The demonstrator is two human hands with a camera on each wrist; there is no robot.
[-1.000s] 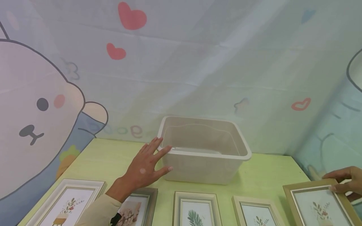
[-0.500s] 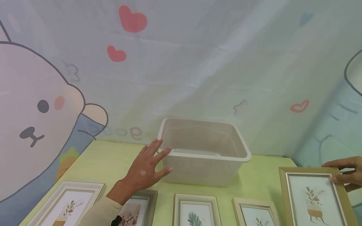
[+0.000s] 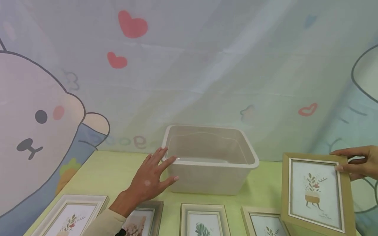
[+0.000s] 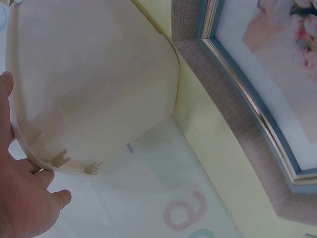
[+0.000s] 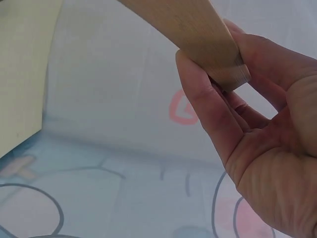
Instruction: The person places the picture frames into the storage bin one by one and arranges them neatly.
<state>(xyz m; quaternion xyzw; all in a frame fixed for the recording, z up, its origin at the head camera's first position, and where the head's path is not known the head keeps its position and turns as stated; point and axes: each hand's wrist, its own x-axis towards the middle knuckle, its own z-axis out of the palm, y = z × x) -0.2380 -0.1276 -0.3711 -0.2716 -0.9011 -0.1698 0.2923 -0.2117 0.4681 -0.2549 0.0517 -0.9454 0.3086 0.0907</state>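
My right hand point(image 3: 358, 162) pinches a tan wooden picture frame point(image 3: 284, 186) by its upper right corner, thumb on the front. The frame is held up with its potted-plant print towards me, its lower left part covering some of a smaller cream picture frame point(image 3: 246, 218). In the right wrist view only the frame's wooden edge point(image 5: 198, 34) shows between the thumb and fingers. My left hand point(image 3: 147, 180) touches the left front corner of a beige plastic bin point(image 3: 206, 178) with its fingers spread. The left wrist view shows those fingers point(image 4: 7, 109) at the bin's rim.
Along the near side of the yellow-green table point(image 3: 118, 164) lie a white picture frame point(image 3: 98, 201), a grey-brown frame point(image 3: 157, 209) partly behind the left wrist, and a frame with a green leaf print point(image 3: 183, 218). A printed cloth point(image 3: 192, 65) hangs behind the bin.
My right hand has lifted the tan picture frame up and to the left, tilting it to face me more. My left hand stays at the bin's corner.
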